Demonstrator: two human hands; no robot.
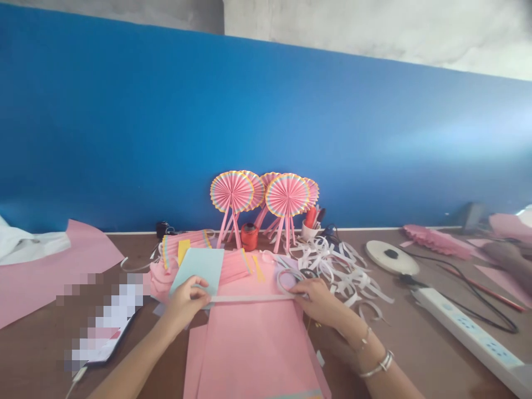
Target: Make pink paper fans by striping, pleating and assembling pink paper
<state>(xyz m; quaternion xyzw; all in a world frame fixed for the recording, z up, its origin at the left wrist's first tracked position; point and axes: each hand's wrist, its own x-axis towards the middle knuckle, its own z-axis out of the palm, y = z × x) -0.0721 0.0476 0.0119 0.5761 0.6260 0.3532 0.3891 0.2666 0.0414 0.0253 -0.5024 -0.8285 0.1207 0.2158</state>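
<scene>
A narrow white strip of tape (pixel 253 298) is stretched level between my two hands, across the upper part of the stacked pink paper sheets (pixel 255 349). My left hand (pixel 188 302) pinches its left end, beside a pale blue card (pixel 202 266). At the other end, the fingers of my right hand (pixel 318 299) are closed on the strip. Just above those fingers is a thin ring (pixel 286 281) that looks like a tape roll; whether the strip joins it I cannot tell. Folded pink paper (pixel 233 269) with striped edges lies beyond the strip.
Pink pleated paper fans (pixel 231 191) stand against the blue partition (pixel 166 122). Curled white strips (pixel 341 266) are heaped at right, near a round white disc (pixel 392 257) and a power strip (pixel 469 332). A pixelated device lies left. Another person's hand (pixel 509 257) is at far right.
</scene>
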